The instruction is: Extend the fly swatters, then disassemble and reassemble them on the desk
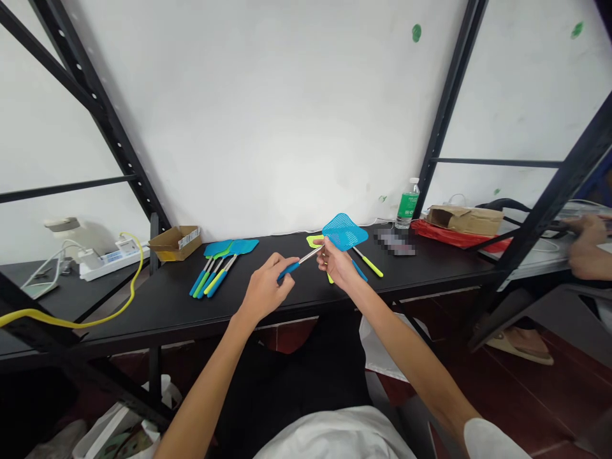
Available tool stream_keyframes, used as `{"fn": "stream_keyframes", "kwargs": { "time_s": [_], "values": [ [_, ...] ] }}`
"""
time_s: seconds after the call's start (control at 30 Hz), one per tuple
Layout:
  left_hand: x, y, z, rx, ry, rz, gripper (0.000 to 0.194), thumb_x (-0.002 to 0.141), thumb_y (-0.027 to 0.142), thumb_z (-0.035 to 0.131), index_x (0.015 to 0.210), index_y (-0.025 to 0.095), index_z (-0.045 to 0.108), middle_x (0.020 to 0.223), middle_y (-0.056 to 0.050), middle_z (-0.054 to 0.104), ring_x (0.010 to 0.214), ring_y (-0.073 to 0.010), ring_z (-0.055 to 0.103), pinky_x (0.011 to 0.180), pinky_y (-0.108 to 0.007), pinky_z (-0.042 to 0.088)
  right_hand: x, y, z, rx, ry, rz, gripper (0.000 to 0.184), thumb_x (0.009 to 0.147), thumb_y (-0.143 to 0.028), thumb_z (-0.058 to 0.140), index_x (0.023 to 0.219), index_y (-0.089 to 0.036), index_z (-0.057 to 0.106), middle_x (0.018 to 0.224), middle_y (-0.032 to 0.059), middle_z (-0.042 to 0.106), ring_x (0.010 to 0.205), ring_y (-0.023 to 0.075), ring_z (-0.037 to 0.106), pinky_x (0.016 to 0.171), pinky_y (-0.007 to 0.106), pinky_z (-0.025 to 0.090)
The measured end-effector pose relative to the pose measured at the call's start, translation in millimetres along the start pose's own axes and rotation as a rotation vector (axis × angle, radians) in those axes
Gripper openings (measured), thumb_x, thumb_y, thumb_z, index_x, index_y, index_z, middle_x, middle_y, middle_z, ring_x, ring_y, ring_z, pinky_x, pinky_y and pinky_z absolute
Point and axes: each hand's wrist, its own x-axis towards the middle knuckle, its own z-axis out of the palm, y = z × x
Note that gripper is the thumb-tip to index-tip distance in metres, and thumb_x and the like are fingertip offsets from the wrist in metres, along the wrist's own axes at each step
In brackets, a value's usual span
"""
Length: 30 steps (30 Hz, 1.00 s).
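Observation:
A blue plastic fly swatter is held up above the black table, its mesh head at the far end and its metal shaft running across between my hands. My left hand is shut around the blue handle. My right hand pinches the shaft just below the head. Under the head lies a lime-green swatter, partly hidden, with its lime handle and a blue handle showing to the right. Several blue and green swatters lie side by side to the left.
A cardboard box and a white power strip with a yellow cable lie left. A water bottle and a red bag stand right. Black rack uprights frame the table. A co-worker's hand is far right.

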Motion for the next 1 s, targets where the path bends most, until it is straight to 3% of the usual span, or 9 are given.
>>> {"fn": "stream_keyframes", "kwargs": {
  "time_s": [0.2, 0.37, 0.57, 0.77, 0.87, 1.0],
  "values": [
    [3.2, 0.5, 5.8, -0.033, -0.033, -0.032, 0.029, 0.095, 0.039, 0.049, 0.114, 0.025, 0.065, 0.104, -0.004, 0.072, 0.092, -0.0209, 0.066, 0.078, -0.030, 0.047, -1.3, -7.5, -2.1, -0.191, -0.026, -0.075, 0.041, 0.077, -0.058, 0.071, 0.086, -0.019, 0.073, 0.068, 0.0004, 0.059, 0.054, 0.0095, 0.053, 0.046, 0.022, 0.036],
    [-1.9, -2.2, -6.1, 0.134, -0.130, -0.045, 0.032, 0.099, 0.039, 0.039, 0.118, 0.026, 0.061, 0.109, -0.004, 0.072, 0.093, -0.0229, 0.067, 0.074, -0.030, 0.044, -2.0, -9.0, -4.2, -0.422, -0.006, -0.157, 0.039, 0.075, -0.056, 0.073, 0.084, -0.017, 0.072, 0.075, 0.0044, 0.067, 0.058, 0.0120, 0.057, 0.046, 0.023, 0.038],
    [-6.3, -4.8, -13.6, 0.262, -0.206, -0.133, 0.023, 0.096, 0.038, 0.043, 0.105, 0.026, 0.061, 0.079, 0.001, 0.070, 0.071, -0.0212, 0.065, 0.059, -0.029, 0.032, -2.6, 5.7, 2.7, -0.546, -0.058, -0.208, 0.037, 0.077, -0.055, 0.071, 0.080, -0.018, 0.067, 0.071, 0.0033, 0.068, 0.060, 0.0146, 0.061, 0.049, 0.025, 0.043],
    [-4.3, -3.2, -11.7, 0.262, -0.181, -0.103, 0.037, 0.099, 0.050, 0.035, 0.101, 0.026, 0.064, 0.068, -0.001, 0.065, 0.064, -0.0205, 0.063, 0.056, -0.028, 0.027, 0.0, 13.8, 2.5, -0.545, -0.012, -0.280, 0.034, 0.079, -0.054, 0.069, 0.075, -0.021, 0.066, 0.072, 0.0032, 0.068, 0.067, 0.0168, 0.064, 0.051, 0.025, 0.042],
    [-3.9, -0.9, -14.5, 0.158, -0.221, -0.092, 0.040, 0.100, 0.049, 0.033, 0.093, 0.025, 0.065, 0.065, 0.000, 0.063, 0.061, -0.0187, 0.060, 0.056, -0.027, 0.029, 1.9, 13.1, -0.7, -0.519, -0.019, -0.272, 0.033, 0.077, -0.054, 0.070, 0.078, -0.021, 0.066, 0.072, 0.0026, 0.068, 0.069, 0.0178, 0.064, 0.051, 0.025, 0.042],
    [-3.4, 1.5, -17.7, -0.146, -0.301, -0.121, 0.043, 0.100, 0.048, 0.032, 0.079, 0.022, 0.059, 0.058, 0.002, 0.058, 0.053, -0.0144, 0.054, 0.056, -0.025, 0.035, 1.8, 10.2, -1.6, -0.493, -0.047, -0.276, 0.032, 0.077, -0.053, 0.072, 0.079, -0.022, 0.066, 0.073, 0.0025, 0.067, 0.071, 0.0179, 0.063, 0.052, 0.025, 0.043]
  ]
}}
